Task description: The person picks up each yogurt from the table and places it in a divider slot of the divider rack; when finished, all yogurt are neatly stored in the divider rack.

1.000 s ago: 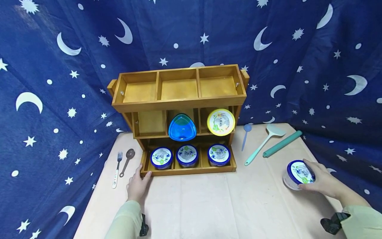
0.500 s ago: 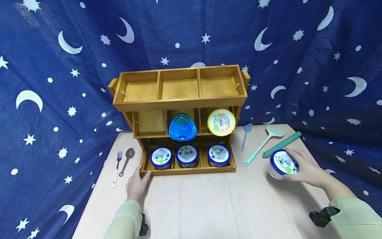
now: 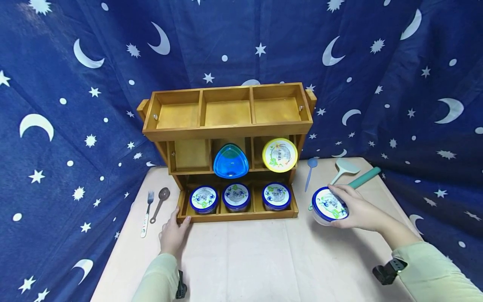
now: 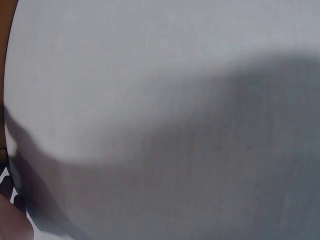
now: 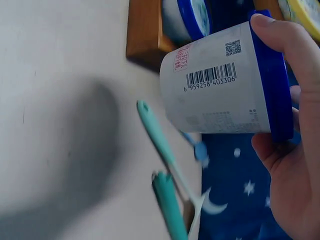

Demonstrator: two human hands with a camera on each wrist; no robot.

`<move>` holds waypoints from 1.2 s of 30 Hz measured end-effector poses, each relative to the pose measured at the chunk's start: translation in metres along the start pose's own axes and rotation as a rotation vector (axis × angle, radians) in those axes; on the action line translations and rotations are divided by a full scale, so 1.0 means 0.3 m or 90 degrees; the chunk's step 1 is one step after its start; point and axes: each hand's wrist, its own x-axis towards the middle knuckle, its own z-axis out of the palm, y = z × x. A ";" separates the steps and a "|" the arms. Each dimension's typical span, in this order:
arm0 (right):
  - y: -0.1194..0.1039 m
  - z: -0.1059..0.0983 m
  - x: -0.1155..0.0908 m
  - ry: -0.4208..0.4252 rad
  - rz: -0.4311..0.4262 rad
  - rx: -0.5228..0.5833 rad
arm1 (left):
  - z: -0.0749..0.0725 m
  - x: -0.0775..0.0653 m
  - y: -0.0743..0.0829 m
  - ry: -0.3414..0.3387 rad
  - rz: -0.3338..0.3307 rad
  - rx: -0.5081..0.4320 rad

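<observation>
My right hand (image 3: 358,212) grips a white tub with a blue lid (image 3: 331,204) by its lid, held above the table. In the right wrist view the tub (image 5: 215,85) is tilted, its barcode side showing. At the wooden shelf's (image 3: 235,217) lower left corner, my left hand (image 3: 174,235) holds the bottom tier, thumb on the front edge. Three similar blue-lidded tubs, left (image 3: 203,199), middle (image 3: 236,196) and right (image 3: 277,195), stand in that tier's compartments. The middle tier bears a blue triangular container (image 3: 231,161) and a yellow-lidded tub (image 3: 280,155).
Right of the shelf lie a small blue spoon (image 3: 310,172), a pale green spatula (image 3: 346,167), partly hidden by the held tub, and a green rod-shaped tool (image 3: 365,178). A fork (image 3: 148,214) and a brown spoon (image 3: 160,203) lie left. Behind hangs a blue curtain (image 3: 234,42).
My right hand has carried the blue-lidded tub leftward and slightly up, from the table's right side toward the shelf. My left hand stays at the shelf's corner.
</observation>
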 end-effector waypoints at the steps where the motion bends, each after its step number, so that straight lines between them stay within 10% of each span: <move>1: -0.015 0.006 0.008 -0.004 -0.004 0.001 | 0.000 0.000 0.001 0.001 0.001 -0.001; 36: -0.610 0.179 0.248 -0.135 -0.307 0.045 | -0.015 -0.012 0.015 -0.011 0.003 0.016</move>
